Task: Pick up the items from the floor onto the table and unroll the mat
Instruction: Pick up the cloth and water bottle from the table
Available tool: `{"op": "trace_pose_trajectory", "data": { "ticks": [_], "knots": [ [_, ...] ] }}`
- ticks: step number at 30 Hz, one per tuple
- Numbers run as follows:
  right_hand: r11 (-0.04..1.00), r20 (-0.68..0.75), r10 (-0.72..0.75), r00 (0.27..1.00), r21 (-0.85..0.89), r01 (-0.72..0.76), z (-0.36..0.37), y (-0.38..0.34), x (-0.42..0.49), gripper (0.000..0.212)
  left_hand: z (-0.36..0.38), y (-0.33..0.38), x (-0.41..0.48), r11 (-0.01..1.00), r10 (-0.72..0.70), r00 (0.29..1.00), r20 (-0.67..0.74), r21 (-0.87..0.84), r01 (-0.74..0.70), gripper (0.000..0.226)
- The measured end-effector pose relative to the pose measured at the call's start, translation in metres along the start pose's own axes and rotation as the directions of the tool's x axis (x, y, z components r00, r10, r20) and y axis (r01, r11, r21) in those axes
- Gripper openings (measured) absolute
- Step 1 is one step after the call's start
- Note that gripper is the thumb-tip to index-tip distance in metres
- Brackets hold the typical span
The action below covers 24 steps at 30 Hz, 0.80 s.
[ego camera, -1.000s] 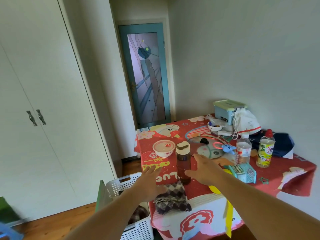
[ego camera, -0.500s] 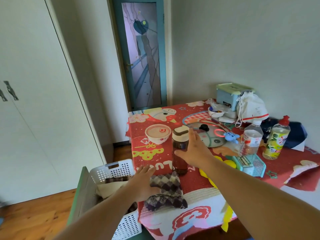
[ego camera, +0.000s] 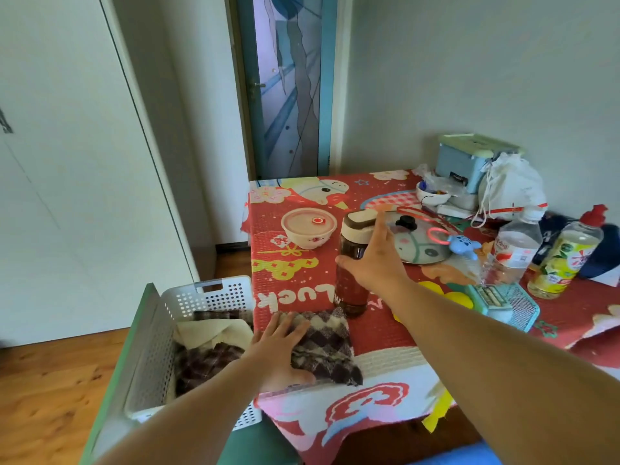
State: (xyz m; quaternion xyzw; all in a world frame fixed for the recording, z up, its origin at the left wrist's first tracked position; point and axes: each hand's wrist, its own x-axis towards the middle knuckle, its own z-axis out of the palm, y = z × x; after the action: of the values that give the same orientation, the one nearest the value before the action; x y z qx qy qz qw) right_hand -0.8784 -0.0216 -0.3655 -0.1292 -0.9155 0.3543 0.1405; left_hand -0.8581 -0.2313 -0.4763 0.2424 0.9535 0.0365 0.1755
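A brown bottle (ego camera: 349,290) with a cream cap stands upright near the front of the table, on the red cartoon tablecloth (ego camera: 385,333). My right hand (ego camera: 375,263) wraps its upper half, thumb across the front and fingers up by the cap. In front of the bottle, a dark checked cloth (ego camera: 325,344) lies folded at the table's front left corner. My left hand (ego camera: 278,350) rests flat on the cloth's left part with fingers spread.
A white perforated basket (ego camera: 208,293) holding folded cloths stands left of the table. On the table are a lidded bowl (ego camera: 308,226), a pot lid (ego camera: 419,243), a water bottle (ego camera: 513,250), a yellow bottle (ego camera: 567,256), a teal mesh tray (ego camera: 513,303) and a blue box (ego camera: 466,162). Wooden floor shows left.
My view has moved closer and tilted down. My right hand went from beside the bottle to around it. My left hand slid from the table's edge onto the checked cloth.
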Motion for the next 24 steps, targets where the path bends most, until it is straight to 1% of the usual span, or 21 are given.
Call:
{"op": "trace_pose_trajectory", "data": {
  "ticks": [2,4,7,10,15,20,24],
  "knots": [
    [0.996,-0.044,0.032,0.999,0.080,-0.028,0.003,0.002,0.007,0.118,0.010,-0.003,0.003,1.000,0.015,1.000,0.014,0.016,-0.015,0.103],
    [0.990,-0.083,0.035,0.996,0.136,-0.023,0.007,0.003,0.013,0.117,0.020,-0.006,0.005,0.999,0.028,0.999,0.020,0.034,-0.028,0.101],
    [0.991,-0.131,0.000,0.991,0.130,0.017,0.013,0.005,0.016,0.109,0.027,-0.008,0.009,0.998,0.037,0.999,0.009,0.056,-0.038,0.088],
    [0.994,-0.167,-0.030,0.986,0.097,0.046,0.014,0.006,0.015,0.098,0.032,-0.007,0.010,0.999,0.045,0.998,-0.040,0.028,-0.044,0.076],
    [0.990,-0.173,-0.054,0.983,0.121,0.076,0.012,0.003,0.006,0.092,0.031,-0.004,0.010,0.993,0.089,0.984,-0.157,-0.064,-0.100,0.076],
    [0.982,-0.178,-0.099,0.979,0.139,0.125,0.011,0.005,-0.008,0.092,0.014,-0.003,0.012,0.987,0.070,0.981,-0.181,-0.127,-0.094,0.067],
    [0.982,-0.156,-0.110,0.982,0.139,0.132,0.009,0.006,-0.022,0.095,-0.005,-0.006,0.009,0.987,0.060,0.975,-0.213,-0.131,-0.089,0.059]
  ]
}}
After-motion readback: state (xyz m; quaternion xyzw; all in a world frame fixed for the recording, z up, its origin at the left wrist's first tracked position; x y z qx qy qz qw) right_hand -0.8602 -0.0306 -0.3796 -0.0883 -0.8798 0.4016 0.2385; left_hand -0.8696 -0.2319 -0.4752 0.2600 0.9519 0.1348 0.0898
